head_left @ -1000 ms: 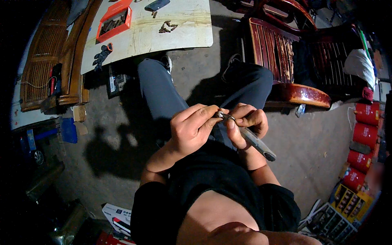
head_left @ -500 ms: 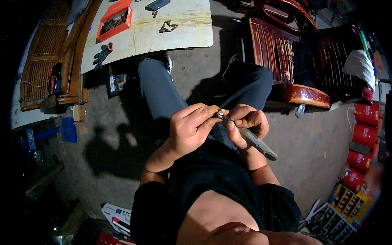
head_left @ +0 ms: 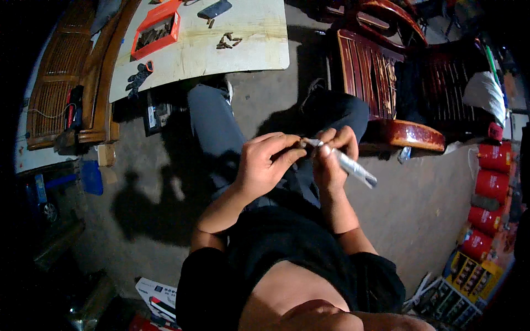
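Left hand [head_left: 268, 165]: pinches a small dark piece [head_left: 301, 144] over the lap.
Right hand [head_left: 333, 157]: grips a silver utility knife [head_left: 348, 164], tip at the piece (thumb close).
Risk: a slip could nick fingers.

bare floor [head_left: 419, 220] right, chair [head_left: 386, 77] blocking ahead

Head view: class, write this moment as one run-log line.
left hand: pinches small dark piece | right hand: grips silver tool, tip at piece | place: seated over concrete floor
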Tool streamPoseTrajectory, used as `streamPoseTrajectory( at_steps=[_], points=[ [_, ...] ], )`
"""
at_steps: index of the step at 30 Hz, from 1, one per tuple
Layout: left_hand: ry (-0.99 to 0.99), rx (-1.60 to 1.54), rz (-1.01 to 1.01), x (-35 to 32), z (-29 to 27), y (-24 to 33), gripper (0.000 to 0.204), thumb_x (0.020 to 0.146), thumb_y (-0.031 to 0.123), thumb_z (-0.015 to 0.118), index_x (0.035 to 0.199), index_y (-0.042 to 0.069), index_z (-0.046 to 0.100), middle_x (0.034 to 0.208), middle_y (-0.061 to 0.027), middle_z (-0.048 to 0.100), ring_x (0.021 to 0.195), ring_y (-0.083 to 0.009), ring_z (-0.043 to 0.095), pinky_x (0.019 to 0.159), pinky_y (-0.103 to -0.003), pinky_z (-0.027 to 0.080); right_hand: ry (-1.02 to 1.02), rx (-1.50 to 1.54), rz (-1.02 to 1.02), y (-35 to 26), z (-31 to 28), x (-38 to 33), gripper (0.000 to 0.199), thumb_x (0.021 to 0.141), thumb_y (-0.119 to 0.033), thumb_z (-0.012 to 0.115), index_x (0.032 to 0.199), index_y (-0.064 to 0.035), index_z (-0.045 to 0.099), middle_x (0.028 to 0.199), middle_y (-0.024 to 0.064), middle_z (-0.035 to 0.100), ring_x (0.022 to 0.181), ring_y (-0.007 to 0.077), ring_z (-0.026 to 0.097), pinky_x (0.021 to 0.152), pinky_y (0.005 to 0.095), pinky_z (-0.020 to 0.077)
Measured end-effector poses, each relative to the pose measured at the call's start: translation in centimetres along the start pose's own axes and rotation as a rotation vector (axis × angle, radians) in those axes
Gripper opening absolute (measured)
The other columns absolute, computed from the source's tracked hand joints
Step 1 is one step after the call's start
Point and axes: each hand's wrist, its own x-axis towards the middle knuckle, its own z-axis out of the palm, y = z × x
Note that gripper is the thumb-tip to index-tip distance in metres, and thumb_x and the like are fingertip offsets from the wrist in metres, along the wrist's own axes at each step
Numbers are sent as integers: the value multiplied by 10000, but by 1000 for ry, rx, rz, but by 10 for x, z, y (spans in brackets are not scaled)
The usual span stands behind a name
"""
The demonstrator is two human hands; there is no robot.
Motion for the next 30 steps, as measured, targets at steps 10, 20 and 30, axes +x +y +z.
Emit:
streamPoseTrajectory(
  at_steps=[10,20,30],
  points=[
    [290,-1094,-1056,-7,33,-208,252,944,286,606,827,64,596,517,51,424,369,-50,332,365,-210,248,194,-326,870,156,-86,40,255,844,-298,690,880,-96,537,702,-4,519,540,113,503,437,264,387],
    [447,-885,-1124,-28,34,-266,137,926,203,611,924,66,609,662,0,510,428,-82,381,393,-253,293,-337,-1081,404,257,-24,186,423,761,-361,749,751,48,640,578,93,608,534,160,587,520,332,458],
    [540,-821,-1073,-29,27,-264,211,914,278,634,978,77,616,774,35,536,538,-81,431,456,-246,335,-74,-690,277,247,-16,120,235,894,-182,671,954,21,570,834,56,617,770,114,587,728,248,471]
  ],
)
